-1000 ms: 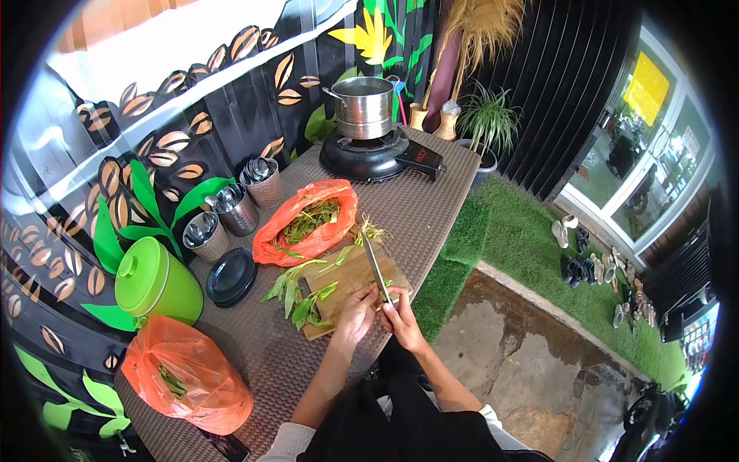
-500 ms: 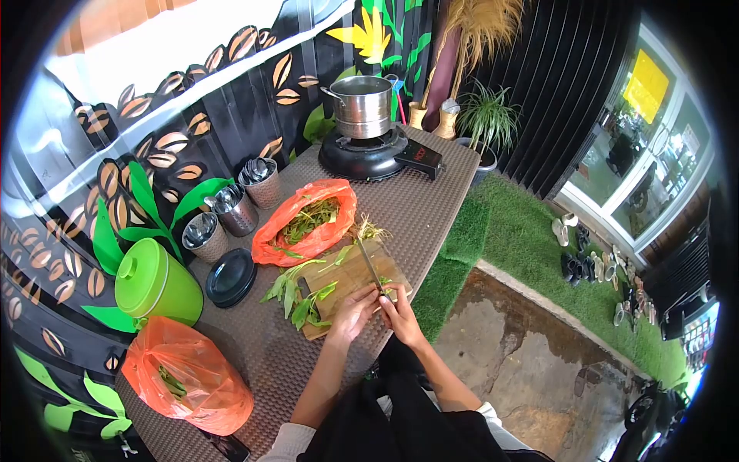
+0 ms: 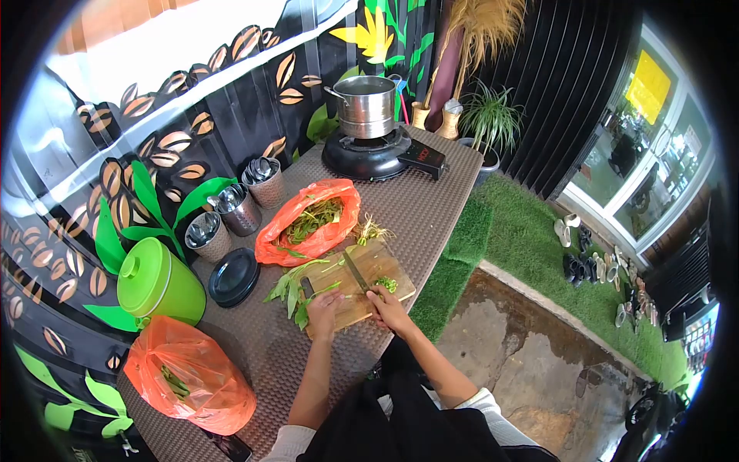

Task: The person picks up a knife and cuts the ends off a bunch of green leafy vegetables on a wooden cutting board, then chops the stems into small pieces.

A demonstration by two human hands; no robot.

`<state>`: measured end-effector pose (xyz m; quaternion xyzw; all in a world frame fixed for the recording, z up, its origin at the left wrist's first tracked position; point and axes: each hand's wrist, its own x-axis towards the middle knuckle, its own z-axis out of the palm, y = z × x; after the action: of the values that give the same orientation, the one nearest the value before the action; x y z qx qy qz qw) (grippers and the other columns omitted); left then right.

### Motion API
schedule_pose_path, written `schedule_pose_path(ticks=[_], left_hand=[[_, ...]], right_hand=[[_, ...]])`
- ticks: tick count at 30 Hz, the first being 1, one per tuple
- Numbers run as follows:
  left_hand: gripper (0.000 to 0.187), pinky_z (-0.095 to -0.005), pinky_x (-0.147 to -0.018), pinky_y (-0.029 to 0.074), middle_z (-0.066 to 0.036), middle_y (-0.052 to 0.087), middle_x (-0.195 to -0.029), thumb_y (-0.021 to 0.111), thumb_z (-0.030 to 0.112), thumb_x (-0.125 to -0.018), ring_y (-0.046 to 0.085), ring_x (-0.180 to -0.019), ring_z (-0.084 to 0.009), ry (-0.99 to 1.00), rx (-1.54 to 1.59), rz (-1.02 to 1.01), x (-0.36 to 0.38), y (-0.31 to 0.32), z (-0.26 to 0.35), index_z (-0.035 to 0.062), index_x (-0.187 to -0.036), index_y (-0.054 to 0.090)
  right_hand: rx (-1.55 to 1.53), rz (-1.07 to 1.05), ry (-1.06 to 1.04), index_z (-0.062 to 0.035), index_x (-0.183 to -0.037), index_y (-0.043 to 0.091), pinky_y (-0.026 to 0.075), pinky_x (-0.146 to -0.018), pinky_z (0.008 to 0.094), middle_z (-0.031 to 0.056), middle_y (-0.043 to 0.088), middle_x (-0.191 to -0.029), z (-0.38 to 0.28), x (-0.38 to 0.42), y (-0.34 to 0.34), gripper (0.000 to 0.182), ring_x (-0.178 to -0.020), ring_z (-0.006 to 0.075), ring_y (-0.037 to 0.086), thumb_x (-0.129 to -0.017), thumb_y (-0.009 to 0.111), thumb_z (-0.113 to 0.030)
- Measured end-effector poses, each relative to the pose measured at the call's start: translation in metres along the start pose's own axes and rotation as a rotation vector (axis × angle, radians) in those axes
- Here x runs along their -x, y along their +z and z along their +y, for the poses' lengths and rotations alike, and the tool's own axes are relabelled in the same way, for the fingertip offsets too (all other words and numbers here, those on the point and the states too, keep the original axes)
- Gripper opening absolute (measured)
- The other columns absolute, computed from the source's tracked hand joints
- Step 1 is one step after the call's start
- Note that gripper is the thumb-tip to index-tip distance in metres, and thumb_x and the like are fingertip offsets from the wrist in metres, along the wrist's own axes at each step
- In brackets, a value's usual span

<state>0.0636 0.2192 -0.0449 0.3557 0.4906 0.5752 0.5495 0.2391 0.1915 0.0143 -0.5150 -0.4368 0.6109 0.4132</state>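
My right hand [image 3: 386, 308] is wrapped round the handle of a knife [image 3: 356, 271], whose blade points away from me over the wooden cutting board [image 3: 369, 266]. My left hand [image 3: 324, 309] is at the board's left side, its fingers closed on leafy greens [image 3: 296, 289]; the exact grip is partly hidden. Long leaves and stems spread over the board's left edge. A small heap of chopped greens [image 3: 386, 285] sits on the board's right part. Just beyond the board are pale, root-like stalk ends [image 3: 373, 231] and an open orange plastic bag [image 3: 269, 250] full of greens.
A steel pot [image 3: 366, 108] stands on a black portable stove [image 3: 362, 158] at the table's far end. Along the left are cutlery cups [image 3: 265, 189], dark stacked plates [image 3: 233, 279], a green lidded container [image 3: 158, 285] and another orange bag [image 3: 200, 385]. A phone [image 3: 235, 446] lies near it.
My hands have moved apart: the left went left to the greens, while the right stayed on the knife. The heap of chopped greens has come into plain view.
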Motion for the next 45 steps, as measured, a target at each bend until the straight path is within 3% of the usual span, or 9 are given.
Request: schedule_pose_path(ticks=[4, 6, 14, 23, 25, 26, 28, 36, 45], left_hand=[[0.016, -0.0283, -0.083, 0.049, -0.014, 0.065, -0.098, 0.064, -0.001, -0.077, 0.062, -0.088, -0.0201, 0.128, -0.282, -0.013, 0.005, 0.001, 0.009, -0.005, -0.093, 0.065], [0.018, -0.0334, -0.083, 0.047, -0.013, 0.065, -0.093, 0.064, 0.001, -0.075, 0.059, -0.089, -0.0269, 0.694, -1.011, 0.039, 0.019, 0.012, 0.021, -0.0013, -0.092, 0.067], [0.02, -0.0366, -0.082, 0.045, -0.014, 0.064, -0.093, 0.066, 0.004, -0.073, 0.056, -0.092, -0.0298, 0.579, -0.826, -0.239, 0.013, 0.035, 0.014, 0.0014, -0.092, 0.068], [0.013, -0.0359, -0.072, 0.045, -0.013, 0.063, -0.083, 0.067, 0.003, -0.071, 0.056, -0.081, -0.029, 0.641, -0.835, -0.304, 0.008, 0.039, 0.001, 0.0005, -0.084, 0.067], [0.011, -0.0354, -0.071, 0.045, -0.013, 0.062, -0.082, 0.067, 0.003, -0.072, 0.056, -0.078, -0.0287, 0.641, -0.816, -0.289, 0.01, 0.037, 0.002, 0.0003, -0.082, 0.066], [0.008, -0.0349, -0.07, 0.045, -0.013, 0.062, -0.081, 0.066, 0.002, -0.072, 0.056, -0.077, -0.0276, 0.639, -0.796, -0.232, 0.013, 0.035, 0.005, 0.0003, -0.081, 0.066], [0.006, -0.0345, -0.07, 0.045, -0.012, 0.061, -0.079, 0.066, 0.002, -0.073, 0.056, -0.075, -0.0266, 0.635, -0.776, -0.176, 0.016, 0.033, 0.008, 0.0002, -0.079, 0.065], [0.004, -0.0368, -0.07, 0.044, -0.013, 0.062, -0.079, 0.064, 0.001, -0.074, 0.055, -0.077, -0.0286, 0.518, -0.676, -0.135, 0.013, 0.038, 0.002, 0.0001, -0.078, 0.064], [0.009, -0.0387, -0.073, 0.043, -0.01, 0.063, -0.08, 0.065, 0.01, -0.076, 0.054, -0.082, -0.0283, 0.633, -0.901, -0.064, 0.016, 0.061, -0.009, 0.0027, -0.079, 0.068]], right_hand=[[-0.079, -0.125, 0.21, -0.0078, -0.111, 0.05, 0.027, -0.033, 0.0254, -0.0009, 0.034, -0.05, 0.008, -0.002, -0.001, 0.028, -0.035, 0.0087, 0.033, -0.097, 0.045, -0.031], [-0.067, -0.126, 0.224, -0.0078, -0.114, 0.049, 0.026, -0.034, 0.0248, -0.0012, 0.034, -0.05, 0.01, 0.0, -0.001, 0.029, -0.036, 0.0086, 0.031, -0.097, 0.044, -0.031], [-0.025, -0.054, 0.122, -0.0157, -0.142, 0.029, 0.026, -0.036, 0.0243, -0.0015, 0.031, -0.05, 0.01, 0.003, -0.012, 0.048, -0.037, 0.0088, 0.029, -0.098, 0.041, -0.032], [0.108, 0.196, -0.064, -0.0075, -0.1, 0.042, 0.031, -0.036, 0.0271, 0.0036, 0.039, -0.05, 0.026, 0.013, -0.013, 0.026, -0.038, 0.0119, 0.037, -0.097, 0.044, -0.033], [0.385, 0.265, -0.203, -0.0045, -0.099, 0.043, 0.042, -0.043, 0.0377, 0.0149, 0.053, -0.057, 0.033, 0.017, -0.016, 0.028, -0.046, 0.0259, 0.055, -0.095, 0.047, -0.032], [0.384, 0.267, -0.204, -0.0045, -0.099, 0.043, 0.042, -0.043, 0.0377, 0.0149, 0.053, -0.057, 0.038, 0.019, -0.015, 0.028, -0.046, 0.0259, 0.055, -0.095, 0.047, -0.032], [0.743, 0.325, -0.279, -0.0023, -0.106, 0.045, 0.048, -0.061, 0.0513, 0.0259, 0.06, -0.069, 0.049, 0.02, -0.014, 0.032, -0.067, 0.0438, 0.061, -0.093, 0.047, -0.032], [0.936, 0.322, -0.12, 0.0, -0.1, 0.048, 0.049, -0.064, 0.0531, 0.0284, 0.061, -0.072, 0.028, 0.022, -0.004, 0.036, -0.07, 0.0452, 0.061, -0.094, 0.043, -0.035], [1.134, 0.283, -0.077, 0.001, -0.099, 0.048, 0.05, -0.063, 0.0515, 0.0255, 0.062, -0.071, 0.016, 0.017, -0.007, 0.035, -0.069, 0.0435, 0.062, -0.095, 0.039, -0.033]])
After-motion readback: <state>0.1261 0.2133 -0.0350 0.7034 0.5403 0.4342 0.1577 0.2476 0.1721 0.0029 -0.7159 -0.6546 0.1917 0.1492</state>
